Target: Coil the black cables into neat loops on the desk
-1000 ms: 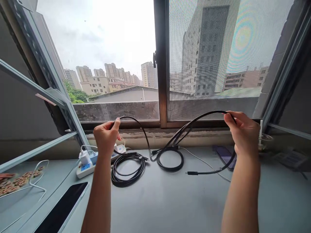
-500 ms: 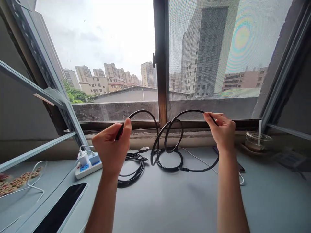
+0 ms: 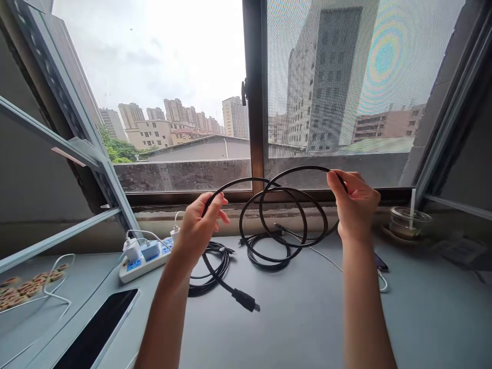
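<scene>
A black cable with a plug that looks like HDMI hangs in several loose loops between my two hands, above the table. My left hand pinches it between thumb and forefinger, the other fingers partly spread. From under that hand one end drops toward the table's middle, its plug pointing right. The right hand is closed on the cable's upper arc, thumb against forefinger. Behind the loops lies a coiled black cable; another black coil rests beside my left wrist, partly hidden by it.
A white power strip with chargers plugged in stands at left, behind a phone. Small round pieces lie far left. A lidded cup with a straw is at back right. Metal frame bars rise beside the window.
My left hand has moved right and loosened some of its fingers. Another loop now hangs between the hands, and a plug end dangles below the left one. The right hand has shifted slightly right.
</scene>
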Available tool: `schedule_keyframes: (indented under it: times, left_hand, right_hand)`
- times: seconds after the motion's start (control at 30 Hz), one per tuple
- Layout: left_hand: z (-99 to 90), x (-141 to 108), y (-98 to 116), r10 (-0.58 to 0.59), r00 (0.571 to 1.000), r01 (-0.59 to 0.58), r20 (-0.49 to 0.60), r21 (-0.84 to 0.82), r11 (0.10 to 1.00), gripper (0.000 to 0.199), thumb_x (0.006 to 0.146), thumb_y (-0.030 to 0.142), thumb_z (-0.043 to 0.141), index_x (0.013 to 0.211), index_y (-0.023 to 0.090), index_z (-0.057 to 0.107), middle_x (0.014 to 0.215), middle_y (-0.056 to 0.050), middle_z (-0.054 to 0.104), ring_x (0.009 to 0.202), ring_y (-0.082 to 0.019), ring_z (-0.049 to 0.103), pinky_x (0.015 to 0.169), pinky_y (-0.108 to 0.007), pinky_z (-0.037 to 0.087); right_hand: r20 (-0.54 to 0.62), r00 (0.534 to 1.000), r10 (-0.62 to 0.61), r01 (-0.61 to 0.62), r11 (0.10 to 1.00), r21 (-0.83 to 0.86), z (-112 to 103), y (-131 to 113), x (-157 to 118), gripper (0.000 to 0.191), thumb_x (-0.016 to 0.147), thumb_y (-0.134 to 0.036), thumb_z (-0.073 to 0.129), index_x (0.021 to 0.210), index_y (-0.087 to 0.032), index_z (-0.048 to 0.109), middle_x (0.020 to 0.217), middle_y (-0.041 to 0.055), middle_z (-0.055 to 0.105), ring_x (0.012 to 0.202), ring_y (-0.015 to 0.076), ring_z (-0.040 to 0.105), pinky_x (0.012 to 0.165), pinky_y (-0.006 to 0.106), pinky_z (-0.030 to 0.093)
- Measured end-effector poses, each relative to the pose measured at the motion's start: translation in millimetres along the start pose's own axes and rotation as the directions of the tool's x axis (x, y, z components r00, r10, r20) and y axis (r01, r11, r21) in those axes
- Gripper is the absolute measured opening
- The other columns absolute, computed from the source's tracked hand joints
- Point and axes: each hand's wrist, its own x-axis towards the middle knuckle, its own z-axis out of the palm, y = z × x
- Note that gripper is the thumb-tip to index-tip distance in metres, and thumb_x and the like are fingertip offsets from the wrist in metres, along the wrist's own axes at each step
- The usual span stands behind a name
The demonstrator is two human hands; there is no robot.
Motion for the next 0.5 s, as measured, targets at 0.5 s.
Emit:
schedule_keyframes:
  times: [0.5]
  left_hand:
    - [15.0,2,-9,-0.069,0.955,0.086,0.288,-0.044,0.995,0.046,0.067,0.061,0.067,0.068,0.019,0.050,0.061,0.000,0.061,0.069,-0.016,0.064,0.059,-0.022,0.045]
  right_hand:
    - [0.230,0.968,0.097,-0.137,0.976,0.166,9,-12,-10,0.031,0.069,-0.055,0.069,0.077,-0.025,0.067,0.073,0.0001,0.053,0.062,0.0112,0.047,0.048,0.024,0.033]
